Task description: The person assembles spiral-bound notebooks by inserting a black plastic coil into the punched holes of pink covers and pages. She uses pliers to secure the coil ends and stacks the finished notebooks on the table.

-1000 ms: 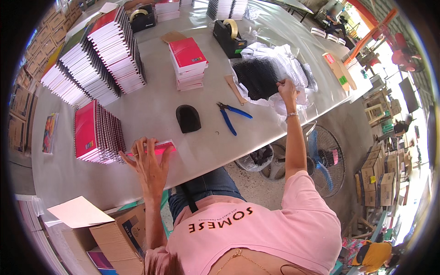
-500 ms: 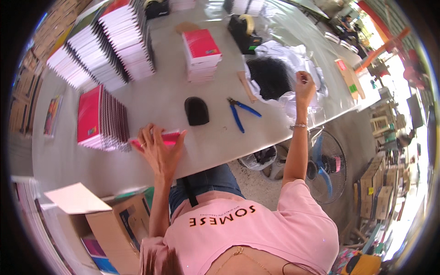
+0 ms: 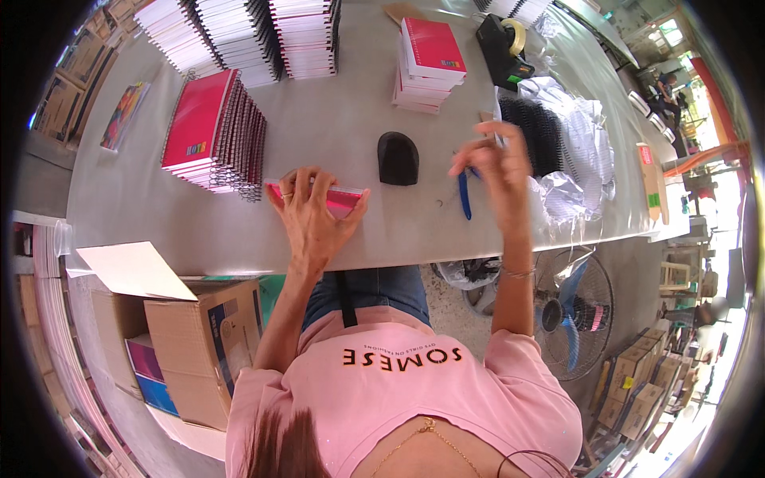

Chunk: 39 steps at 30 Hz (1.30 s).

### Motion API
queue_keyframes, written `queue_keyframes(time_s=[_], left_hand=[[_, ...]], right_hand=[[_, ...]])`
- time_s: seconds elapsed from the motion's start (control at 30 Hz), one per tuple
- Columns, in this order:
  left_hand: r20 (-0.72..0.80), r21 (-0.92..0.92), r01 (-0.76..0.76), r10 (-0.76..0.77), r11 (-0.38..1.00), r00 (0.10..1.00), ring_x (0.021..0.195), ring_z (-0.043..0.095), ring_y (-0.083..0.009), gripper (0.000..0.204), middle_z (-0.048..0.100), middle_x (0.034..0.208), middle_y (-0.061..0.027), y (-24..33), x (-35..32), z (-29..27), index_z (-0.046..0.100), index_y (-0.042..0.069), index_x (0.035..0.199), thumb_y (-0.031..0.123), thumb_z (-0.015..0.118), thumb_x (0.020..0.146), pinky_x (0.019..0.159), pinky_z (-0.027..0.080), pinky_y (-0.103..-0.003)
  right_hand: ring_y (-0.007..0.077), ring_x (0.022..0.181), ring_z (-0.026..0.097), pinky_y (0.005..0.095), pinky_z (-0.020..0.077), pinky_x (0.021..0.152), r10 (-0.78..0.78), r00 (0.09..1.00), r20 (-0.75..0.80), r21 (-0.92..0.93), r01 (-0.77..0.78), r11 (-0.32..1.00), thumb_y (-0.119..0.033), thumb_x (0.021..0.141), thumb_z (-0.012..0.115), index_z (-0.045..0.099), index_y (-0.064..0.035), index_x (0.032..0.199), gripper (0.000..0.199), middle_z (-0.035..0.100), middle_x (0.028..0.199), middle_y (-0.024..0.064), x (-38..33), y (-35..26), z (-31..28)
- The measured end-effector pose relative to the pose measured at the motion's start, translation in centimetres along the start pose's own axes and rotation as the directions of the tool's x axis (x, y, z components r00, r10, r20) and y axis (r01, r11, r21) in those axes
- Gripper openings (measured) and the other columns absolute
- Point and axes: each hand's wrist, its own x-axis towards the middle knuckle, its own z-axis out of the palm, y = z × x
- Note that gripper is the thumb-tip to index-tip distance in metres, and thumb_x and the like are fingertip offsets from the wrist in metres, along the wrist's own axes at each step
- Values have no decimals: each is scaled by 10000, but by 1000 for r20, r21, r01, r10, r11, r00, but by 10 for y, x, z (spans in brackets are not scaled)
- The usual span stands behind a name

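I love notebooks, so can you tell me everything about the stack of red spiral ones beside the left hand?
The stack of red notebooks sits on the grey table, left of and beyond the left hand. Its top cover is red and smooth-looking, with a small colourful mark near its closest edge. White page edges show below, and dark coils, like metal wire, bulge along the right side. It lies several notebooks high, a bit uneven. Nothing grips it.
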Motion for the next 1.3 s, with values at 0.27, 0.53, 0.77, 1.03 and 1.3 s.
queue_keyframes(time_s=[0.27, 0.53, 0.77, 1.03, 1.3], left_hand=[[27, -35, -15, 16, 999, 1000, 1020, 506, -291, 360, 570, 948, -43, 2, 3, -7, 636, 109, 876, 295, 852, 656, 951, 332, -514], [50, -42, 1, 1, 999, 999, 1027, 519, -263, 355, 556, 936, -10, -3, 0, -4, 641, 160, 871, 356, 834, 647, 966, 291, -558], [69, -54, 8, -4, 999, 998, 1023, 502, -253, 364, 560, 952, -7, -2, 1, -8, 639, 141, 901, 326, 851, 671, 943, 302, -524], [131, -50, -11, 17, 999, 991, 1012, 504, -241, 382, 559, 959, 20, -8, 5, -12, 638, 173, 963, 435, 796, 733, 955, 263, -559], [63, -193, 57, -46, 980, 997, 1193, 434, -302, 464, 447, 1256, -114, -17, -1, -6, 593, 138, 1163, 278, 812, 779, 994, 315, -516]], right_hand=[[262, 730, 648, 328, 489, 659, 101, 971, 215, -427, 1, 904, -138, 868, 730, 561, -22, 1011, 250, 689, 899, 146, -14, 24, 74], [194, 680, 562, 297, 471, 664, -20, 960, 278, -470, 154, 869, -74, 904, 679, 618, 6, 1023, 156, 662, 849, 113, -15, 34, 85], [289, 760, 619, 341, 484, 691, 49, 964, 262, -401, 63, 914, -67, 947, 602, 598, 4, 1008, 94, 651, 859, 148, -17, 32, 87], [334, 729, 594, 368, 470, 683, 37, 954, 298, -352, 74, 933, -52, 965, 558, 487, -5, 1028, 106, 616, 825, 170, -20, 24, 91], [347, 808, 552, 418, 434, 754, -51, 980, 194, -480, 140, 866, -89, 953, 579, 521, -7, 1008, 115, 579, 860, 152, -18, 28, 94]])
